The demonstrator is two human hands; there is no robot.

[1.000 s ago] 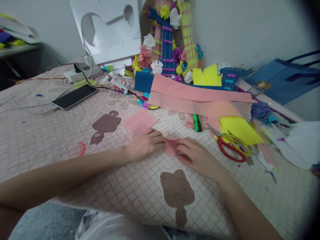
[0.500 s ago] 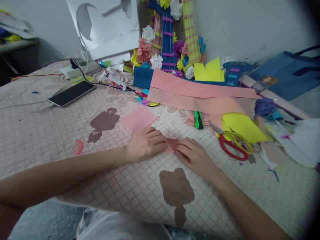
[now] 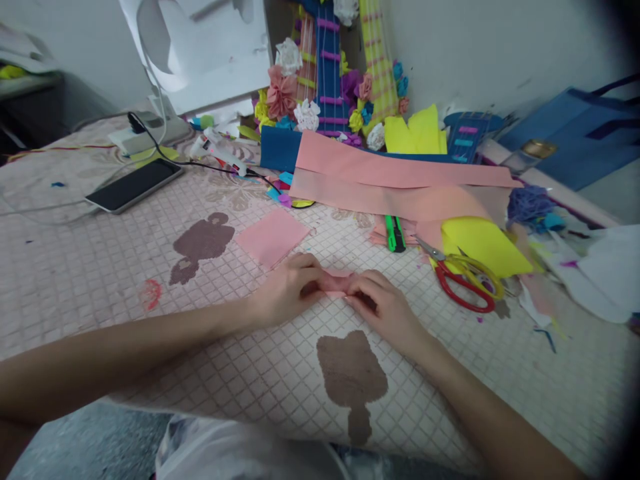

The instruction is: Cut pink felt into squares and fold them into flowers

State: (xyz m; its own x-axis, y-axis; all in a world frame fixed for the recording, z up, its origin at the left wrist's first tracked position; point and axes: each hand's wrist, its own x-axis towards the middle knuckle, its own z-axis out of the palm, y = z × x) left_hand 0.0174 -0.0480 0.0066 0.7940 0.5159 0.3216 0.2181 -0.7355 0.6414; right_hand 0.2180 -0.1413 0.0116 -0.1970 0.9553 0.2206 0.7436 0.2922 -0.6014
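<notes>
My left hand (image 3: pixel 287 289) and my right hand (image 3: pixel 385 307) meet at the middle of the quilted pink cloth (image 3: pixel 100 267). Both pinch a small folded pink paper piece (image 3: pixel 334 283) between their fingertips, pressing it against the cloth. A flat pink paper square (image 3: pixel 273 237) lies just beyond my left hand. Red and yellow scissors (image 3: pixel 463 280) rest to the right of my right hand.
A green utility knife (image 3: pixel 393 233), long pink paper sheets (image 3: pixel 395 183) and a yellow sheet (image 3: pixel 480 247) lie beyond the hands. A phone (image 3: pixel 134 185), a glue gun (image 3: pixel 220 152), paper-flower crafts (image 3: pixel 325 100) and a blue bag (image 3: pixel 575 140) stand farther back.
The pink piece has been folded narrower between my fingers, and both hands have closed in on it. The view has shifted slightly.
</notes>
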